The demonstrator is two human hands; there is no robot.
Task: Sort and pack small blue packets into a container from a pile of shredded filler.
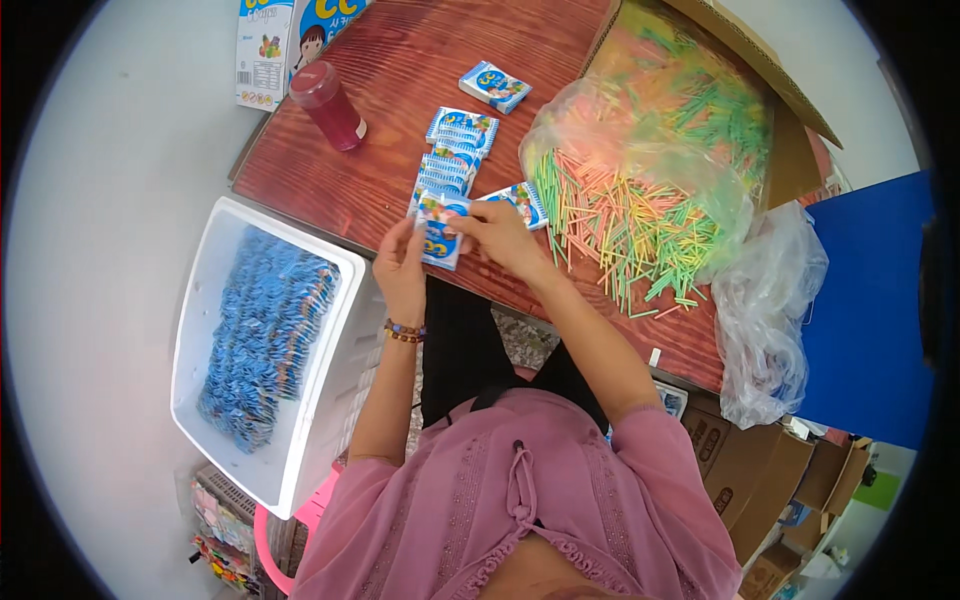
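Near the front edge of the table, a small blue and white packet (437, 250) is held upright between both of my hands. My left hand (403, 268) grips its left side, and my right hand (503, 236) pinches its right side with thumb and fingers. Just beyond it lies an overlapping row of similar packets (458, 150). Another flat packet (522, 204) rests beside my right hand, partly hidden by it. Farther back, a small blue and white box (495, 87) lies by itself.
Thin pink, green and yellow sticks (630, 220) spill from a clear bag in a cardboard box (780, 70) at right. A red-pink jar (330, 105) stands back left. The white bin (345, 300) at left holds many blue packets. Crumpled plastic (765, 320) hangs at the table's right edge.
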